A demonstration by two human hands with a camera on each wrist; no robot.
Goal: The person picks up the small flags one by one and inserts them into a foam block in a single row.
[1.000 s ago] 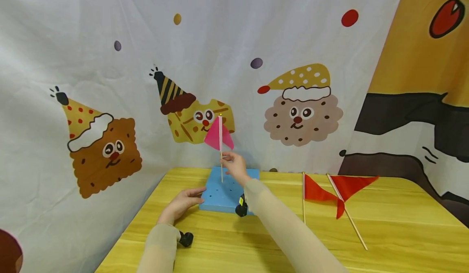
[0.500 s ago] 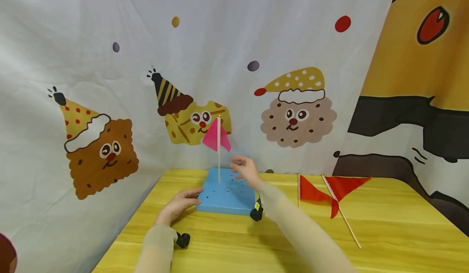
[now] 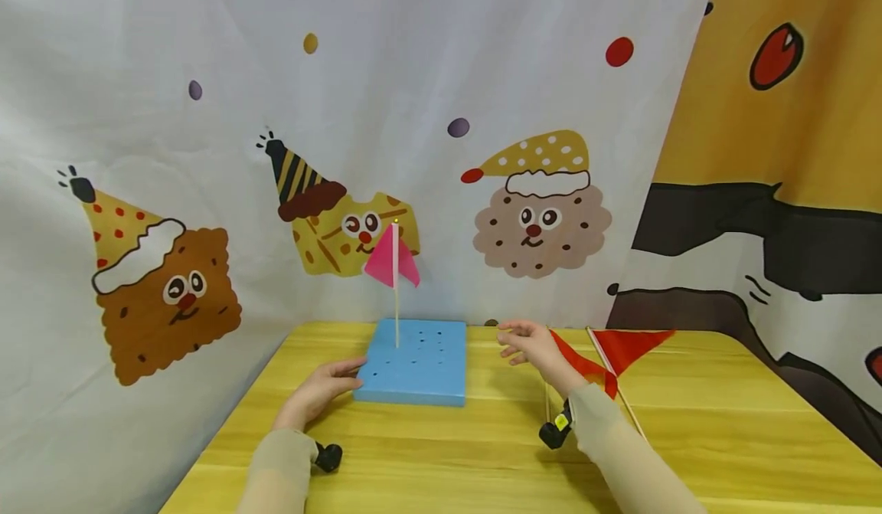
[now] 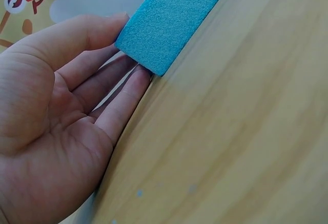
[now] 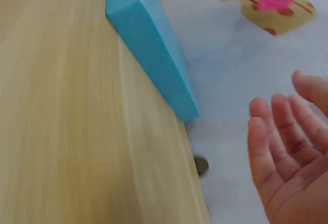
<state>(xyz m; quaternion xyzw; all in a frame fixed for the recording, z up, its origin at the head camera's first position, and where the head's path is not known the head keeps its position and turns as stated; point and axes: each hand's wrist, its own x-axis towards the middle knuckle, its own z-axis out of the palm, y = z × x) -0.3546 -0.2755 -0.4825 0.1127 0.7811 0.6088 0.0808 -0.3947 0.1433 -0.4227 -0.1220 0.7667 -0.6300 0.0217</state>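
Note:
A pink pennant flag (image 3: pixel 381 263) on a thin wooden stick stands upright in the blue foam block (image 3: pixel 416 385), whose top has several small holes. My left hand (image 3: pixel 315 393) rests against the block's left side. In the left wrist view its thumb and fingertips touch the corner of the block (image 4: pixel 166 26), fingers nearly straight. To the right of the block, my right hand (image 3: pixel 540 355) is in the air holding nothing, its fingers loosely bent and spread. Behind that hand and wrist lies a red pennant flag (image 3: pixel 579 362), partly hidden; a second red flag (image 3: pixel 634 349) overlaps it.
The wooden table (image 3: pixel 413 453) carries everything and meets a white cloth backdrop (image 3: pixel 386 116) with printed cartoon cookies and cheese along its back and left. Both red flags lie flat at the table's right, their sticks pointing toward the front.
My right hand has let go of the pink flag's stick and moved right, away from the block toward the red flags. The pink flag stays upright. My left hand stays at the block's side.

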